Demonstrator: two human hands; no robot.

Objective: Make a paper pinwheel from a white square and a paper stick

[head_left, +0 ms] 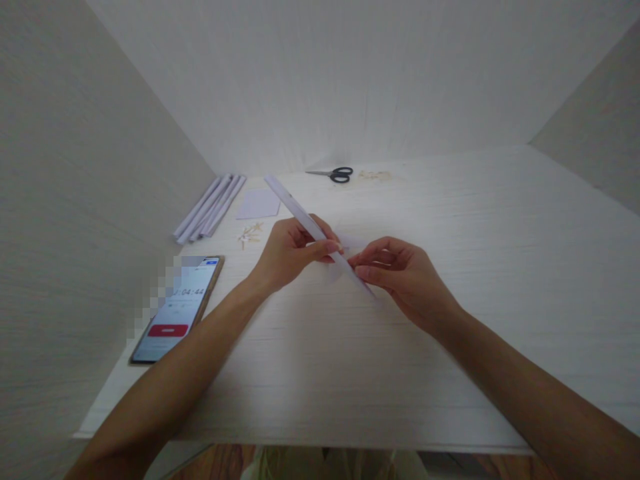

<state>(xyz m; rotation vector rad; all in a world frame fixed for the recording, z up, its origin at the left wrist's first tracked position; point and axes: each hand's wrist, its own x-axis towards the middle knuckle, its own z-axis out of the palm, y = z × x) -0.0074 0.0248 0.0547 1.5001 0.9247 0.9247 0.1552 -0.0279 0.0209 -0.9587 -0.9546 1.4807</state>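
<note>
My left hand and my right hand both grip one long, thin rolled white paper stick above the middle of the white table. The stick slants from far left down to near right. Left fingers pinch it near its middle; right fingertips hold its near end, which lies close to the tabletop.
Several similar paper sticks lie at the far left, with a white paper sheet beside them. Small wooden bits sit near the sheet. Black scissors rest at the back. A phone with a timer lies left. White walls enclose the desk.
</note>
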